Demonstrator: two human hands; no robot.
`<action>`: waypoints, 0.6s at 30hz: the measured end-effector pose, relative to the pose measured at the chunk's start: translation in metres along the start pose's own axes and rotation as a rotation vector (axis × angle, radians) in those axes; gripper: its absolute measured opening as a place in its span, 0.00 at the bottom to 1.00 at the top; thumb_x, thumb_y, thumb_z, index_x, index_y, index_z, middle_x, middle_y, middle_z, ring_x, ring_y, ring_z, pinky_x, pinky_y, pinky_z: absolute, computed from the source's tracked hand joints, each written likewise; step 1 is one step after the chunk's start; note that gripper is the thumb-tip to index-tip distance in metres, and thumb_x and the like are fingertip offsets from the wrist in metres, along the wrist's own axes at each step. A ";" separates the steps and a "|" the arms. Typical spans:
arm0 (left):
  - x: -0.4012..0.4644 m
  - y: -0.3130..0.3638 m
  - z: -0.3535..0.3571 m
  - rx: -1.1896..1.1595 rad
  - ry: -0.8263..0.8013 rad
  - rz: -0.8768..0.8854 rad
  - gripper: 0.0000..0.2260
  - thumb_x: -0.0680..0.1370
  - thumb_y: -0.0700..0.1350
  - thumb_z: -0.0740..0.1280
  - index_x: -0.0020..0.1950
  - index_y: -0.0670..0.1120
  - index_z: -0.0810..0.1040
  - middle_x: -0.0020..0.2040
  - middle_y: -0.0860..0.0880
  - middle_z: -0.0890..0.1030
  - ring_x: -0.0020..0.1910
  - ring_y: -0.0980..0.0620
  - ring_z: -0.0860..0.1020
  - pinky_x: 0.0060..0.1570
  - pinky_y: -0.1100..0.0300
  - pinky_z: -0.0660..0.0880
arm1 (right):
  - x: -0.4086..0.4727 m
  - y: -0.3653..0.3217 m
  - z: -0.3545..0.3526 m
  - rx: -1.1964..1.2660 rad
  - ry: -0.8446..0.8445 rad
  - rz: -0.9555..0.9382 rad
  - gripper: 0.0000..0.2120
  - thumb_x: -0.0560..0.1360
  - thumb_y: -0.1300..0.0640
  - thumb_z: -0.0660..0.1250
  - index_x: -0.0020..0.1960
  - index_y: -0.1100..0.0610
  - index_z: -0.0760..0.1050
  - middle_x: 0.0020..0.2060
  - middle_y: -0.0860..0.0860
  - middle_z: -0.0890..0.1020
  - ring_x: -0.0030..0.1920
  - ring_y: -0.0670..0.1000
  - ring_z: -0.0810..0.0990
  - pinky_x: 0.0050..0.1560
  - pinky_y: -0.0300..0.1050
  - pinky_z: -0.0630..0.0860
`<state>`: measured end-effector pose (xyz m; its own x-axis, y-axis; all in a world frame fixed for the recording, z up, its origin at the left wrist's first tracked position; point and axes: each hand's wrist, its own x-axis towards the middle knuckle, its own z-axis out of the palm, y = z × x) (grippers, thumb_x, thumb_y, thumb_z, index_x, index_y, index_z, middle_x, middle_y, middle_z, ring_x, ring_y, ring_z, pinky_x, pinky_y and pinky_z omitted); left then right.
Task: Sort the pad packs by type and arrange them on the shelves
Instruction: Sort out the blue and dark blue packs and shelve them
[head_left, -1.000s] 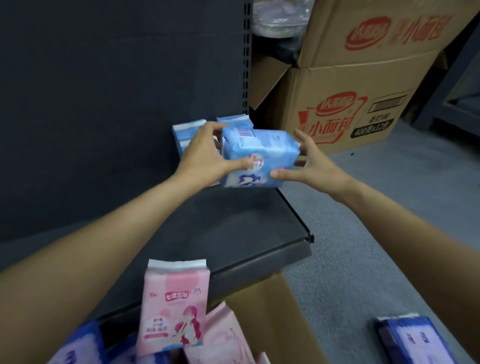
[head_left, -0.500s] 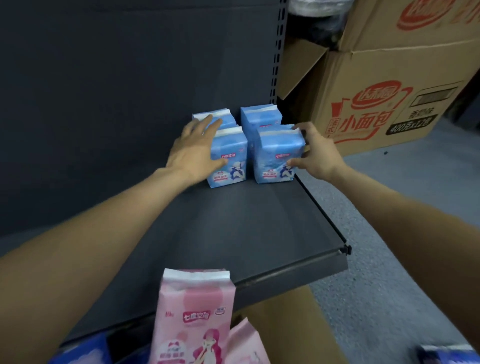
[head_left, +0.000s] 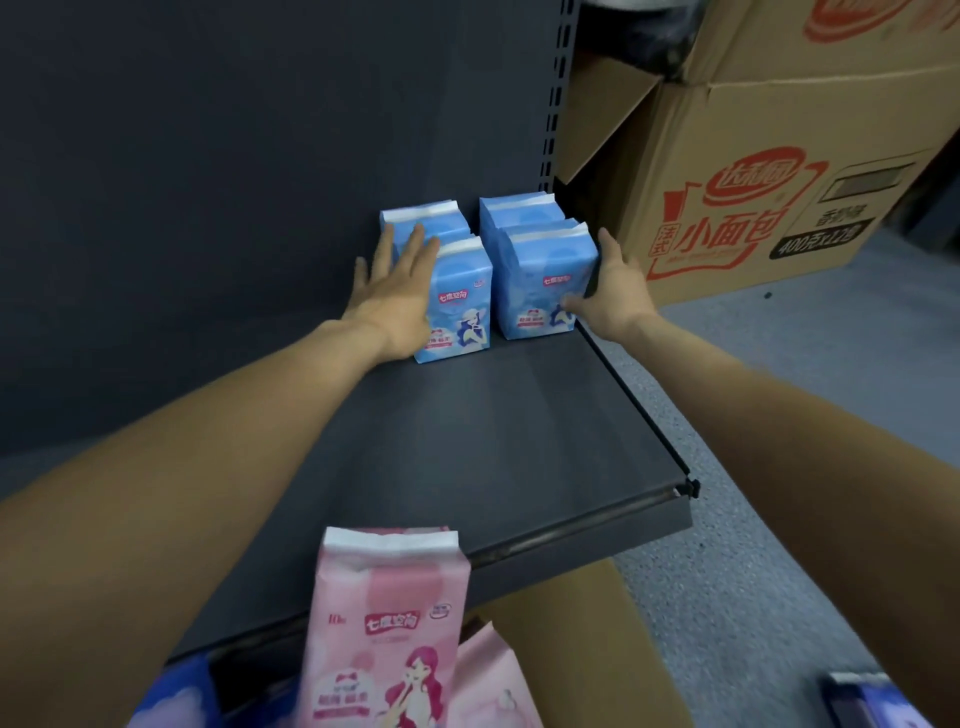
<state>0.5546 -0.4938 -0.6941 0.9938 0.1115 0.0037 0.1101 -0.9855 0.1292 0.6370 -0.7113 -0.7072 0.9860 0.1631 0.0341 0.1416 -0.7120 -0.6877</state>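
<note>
Four glossy blue pad packs (head_left: 460, 299) stand upright at the back right of our matte dark shelf (head_left: 493, 447). Our left hand (head_left: 397, 291) presses flat-fingered against them; our right hand (head_left: 610, 299) cups the right front pack.

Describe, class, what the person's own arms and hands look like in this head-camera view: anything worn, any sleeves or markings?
Both forearms are bare from the frame's lower edge to the wrist; no sleeve shows. The left hand and right hand wear no gloves. No watch, bracelet or ring can be seen, and no markings. Fingernail detail is too small to tell.
</note>
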 end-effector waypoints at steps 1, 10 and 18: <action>-0.002 0.002 -0.003 0.028 0.006 -0.003 0.37 0.78 0.39 0.62 0.78 0.46 0.40 0.78 0.50 0.37 0.76 0.48 0.33 0.74 0.45 0.41 | -0.008 -0.001 -0.002 0.009 0.006 0.011 0.41 0.75 0.60 0.69 0.78 0.57 0.46 0.74 0.57 0.58 0.72 0.56 0.62 0.67 0.43 0.60; -0.093 0.029 -0.042 -0.377 0.154 0.064 0.20 0.76 0.46 0.67 0.68 0.51 0.73 0.65 0.52 0.77 0.67 0.52 0.71 0.66 0.58 0.67 | -0.141 -0.004 -0.031 0.103 -0.040 -0.313 0.14 0.74 0.54 0.70 0.60 0.53 0.76 0.55 0.46 0.79 0.61 0.45 0.75 0.57 0.27 0.64; -0.245 0.025 -0.075 -0.610 0.044 0.106 0.08 0.73 0.50 0.66 0.51 0.55 0.81 0.44 0.59 0.84 0.46 0.60 0.81 0.55 0.57 0.76 | -0.288 -0.026 -0.038 -0.063 -0.433 -0.518 0.12 0.72 0.47 0.69 0.53 0.50 0.80 0.50 0.42 0.82 0.52 0.42 0.76 0.57 0.32 0.66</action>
<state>0.3122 -0.5358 -0.6180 0.9956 0.0353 0.0863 -0.0317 -0.7420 0.6696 0.3523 -0.7661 -0.6713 0.6674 0.7434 0.0449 0.6038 -0.5048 -0.6169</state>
